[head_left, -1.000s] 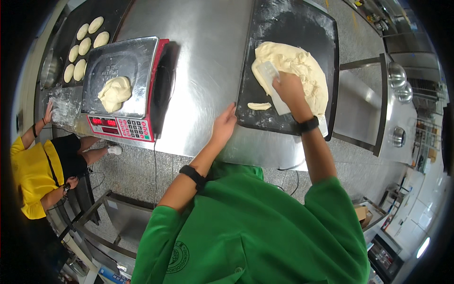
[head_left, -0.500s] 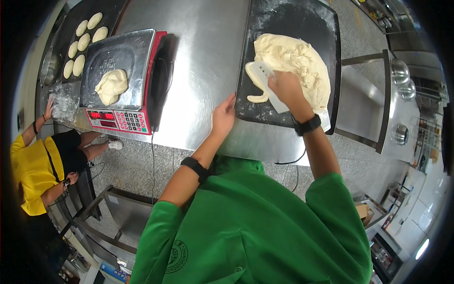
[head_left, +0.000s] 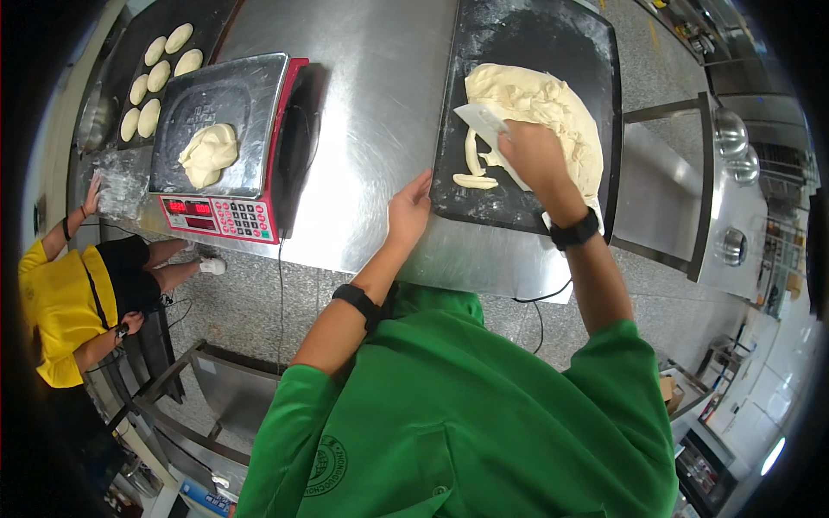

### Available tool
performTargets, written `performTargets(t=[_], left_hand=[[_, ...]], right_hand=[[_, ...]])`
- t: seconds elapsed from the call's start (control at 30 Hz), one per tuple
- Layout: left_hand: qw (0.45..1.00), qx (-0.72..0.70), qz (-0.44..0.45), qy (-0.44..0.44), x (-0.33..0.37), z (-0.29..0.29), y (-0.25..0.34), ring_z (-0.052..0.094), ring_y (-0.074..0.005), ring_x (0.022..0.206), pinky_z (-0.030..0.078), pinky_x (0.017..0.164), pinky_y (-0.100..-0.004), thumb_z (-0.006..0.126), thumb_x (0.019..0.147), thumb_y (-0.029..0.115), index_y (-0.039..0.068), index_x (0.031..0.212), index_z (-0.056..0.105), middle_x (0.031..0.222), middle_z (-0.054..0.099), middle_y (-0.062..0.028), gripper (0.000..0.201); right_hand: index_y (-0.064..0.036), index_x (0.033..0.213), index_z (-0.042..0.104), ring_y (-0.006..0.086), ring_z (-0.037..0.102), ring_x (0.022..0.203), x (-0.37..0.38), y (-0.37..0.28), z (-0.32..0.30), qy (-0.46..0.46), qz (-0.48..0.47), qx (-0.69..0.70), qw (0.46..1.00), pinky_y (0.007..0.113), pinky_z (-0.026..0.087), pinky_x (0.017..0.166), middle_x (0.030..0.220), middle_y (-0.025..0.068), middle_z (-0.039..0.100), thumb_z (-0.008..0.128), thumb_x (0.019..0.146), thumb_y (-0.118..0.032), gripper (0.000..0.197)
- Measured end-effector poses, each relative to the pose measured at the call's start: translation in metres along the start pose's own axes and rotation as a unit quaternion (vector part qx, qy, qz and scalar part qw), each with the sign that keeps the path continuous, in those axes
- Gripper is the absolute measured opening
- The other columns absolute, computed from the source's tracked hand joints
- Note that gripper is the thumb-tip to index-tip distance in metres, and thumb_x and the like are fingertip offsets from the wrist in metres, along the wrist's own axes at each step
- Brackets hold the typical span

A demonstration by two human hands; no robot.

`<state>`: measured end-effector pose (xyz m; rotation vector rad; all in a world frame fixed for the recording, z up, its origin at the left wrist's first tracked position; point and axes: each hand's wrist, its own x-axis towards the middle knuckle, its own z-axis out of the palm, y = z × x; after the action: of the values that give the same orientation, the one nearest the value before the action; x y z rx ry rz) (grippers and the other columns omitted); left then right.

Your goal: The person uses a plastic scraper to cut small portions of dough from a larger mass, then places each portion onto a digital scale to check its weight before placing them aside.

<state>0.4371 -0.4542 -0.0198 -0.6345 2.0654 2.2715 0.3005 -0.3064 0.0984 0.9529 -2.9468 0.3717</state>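
My right hand [head_left: 537, 160] is closed round a white dough scraper [head_left: 480, 123], whose blade stands at the left edge of a large pale dough slab [head_left: 557, 112]. Left of the blade lie a narrow upright dough strip [head_left: 472, 155] and, nearer to me, a short crosswise dough piece [head_left: 474, 182]. All this dough rests on a floured black tray [head_left: 535, 30]. At the tray's near left edge, my left hand [head_left: 408, 210] grips the side, its fingers partly hidden from view. A dough lump [head_left: 208, 157] sits on the red-framed scale [head_left: 250, 91] to the left.
Several dough balls [head_left: 158, 76] lie on a dark board [head_left: 129, 65] at the far left. Beside the steel table [head_left: 371, 78] there, a person in yellow [head_left: 69, 302] rests a hand on its floured edge. Metal bowls [head_left: 732, 129] stand on a rack at the right.
My right hand and the scraper have shifted slightly away from me. The curled dough strip now shows as separate pieces. My left hand stays at the tray edge.
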Motion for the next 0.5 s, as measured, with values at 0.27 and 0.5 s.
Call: performTargets(t=[0.27, 0.5], left_hand=[[0.999, 0.018, 0.017, 0.022, -0.002, -0.001, -0.006, 0.053, -0.0195, 0.096, 0.039, 0.083, -0.0244, 0.038, 0.070, -0.010, -0.001, 0.111, 0.046, 0.104, 0.054, -0.0156, 0.042], [0.998, 0.050, 0.024, 0.031, -0.003, 0.003, -0.004, 0.053, -0.0207, 0.096, 0.040, 0.081, -0.0250, 0.039, 0.071, -0.008, 0.001, 0.110, 0.048, 0.103, 0.054, -0.0159, 0.041]], right_hand=[[-0.0045, 0.064, 0.056, 0.0292, 0.056, 0.055, -0.014, -0.004, 0.020, -0.080, 0.076, -0.055, 0.992, 0.037, 0.045, 0.051, 0.059, 0.0148, 0.056, 0.047, 0.069, -0.011, 0.012], [-0.0038, 0.063, 0.056, 0.0315, 0.055, 0.057, -0.004, 0.002, 0.038, -0.001, 0.047, -0.021, 0.999, 0.039, 0.045, 0.053, 0.059, 0.0166, 0.055, 0.048, 0.069, -0.014, 0.014]])
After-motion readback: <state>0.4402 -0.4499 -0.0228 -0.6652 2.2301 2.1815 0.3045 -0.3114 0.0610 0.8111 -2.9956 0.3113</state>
